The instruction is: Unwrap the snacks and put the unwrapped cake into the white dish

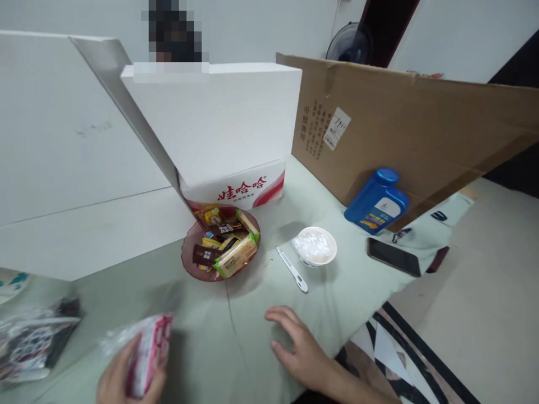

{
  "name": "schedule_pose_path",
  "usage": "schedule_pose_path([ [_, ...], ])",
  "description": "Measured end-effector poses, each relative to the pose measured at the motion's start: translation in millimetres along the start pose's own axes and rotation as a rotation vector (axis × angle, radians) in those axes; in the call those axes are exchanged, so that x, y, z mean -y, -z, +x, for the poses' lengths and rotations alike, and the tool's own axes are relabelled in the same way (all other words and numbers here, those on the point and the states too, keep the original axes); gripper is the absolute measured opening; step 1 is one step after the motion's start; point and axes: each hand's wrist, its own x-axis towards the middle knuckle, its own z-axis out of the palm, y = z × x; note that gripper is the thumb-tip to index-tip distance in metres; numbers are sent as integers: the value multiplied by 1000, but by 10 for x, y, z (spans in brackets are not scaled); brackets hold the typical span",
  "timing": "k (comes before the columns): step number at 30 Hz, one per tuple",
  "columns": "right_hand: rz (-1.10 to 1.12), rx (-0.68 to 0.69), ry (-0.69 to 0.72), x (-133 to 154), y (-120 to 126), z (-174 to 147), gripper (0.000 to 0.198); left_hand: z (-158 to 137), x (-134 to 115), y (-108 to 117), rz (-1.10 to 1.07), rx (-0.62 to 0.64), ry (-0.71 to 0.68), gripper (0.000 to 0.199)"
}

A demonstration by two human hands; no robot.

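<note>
At the lower left, my left hand (122,373) grips a pink-and-white plastic packet (149,350), blurred by motion, with a clear wrapper end trailing from it. My right hand (301,350) hovers over or rests on the table's near side, thumb and fingers apart, holding nothing. Beyond it lie a white plastic utility knife (292,270) and a small white bowl (330,249) with crumpled clear plastic (314,247) in it. Between and beyond my hands stands a reddish glass bowl (189,264) filled with wrapped snacks (236,257).
A blue bottle (377,202) leans near a brown cardboard panel (400,123) on the right, with a dark phone (393,257) in front. White boxes (219,120) line the back. A dark plastic bag (40,342) lies far left. Behind the boxes is a person (174,33).
</note>
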Motion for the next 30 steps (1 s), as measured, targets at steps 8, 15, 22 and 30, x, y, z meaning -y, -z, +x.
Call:
schedule_pose_path([
  [8,724,194,-373,-169,-679,160,82,-1035,-1125,-410,-276,227,-86,58],
  [15,490,147,-305,-113,-279,126,73,-1242,-989,-317,-719,277,345,61],
  [22,98,487,-104,126,-81,201,65,-1176,-891,-202,-609,349,287,64],
  [30,-347,324,167,-17,108,22,48,-1202,-697,-148,-377,236,71,55],
])
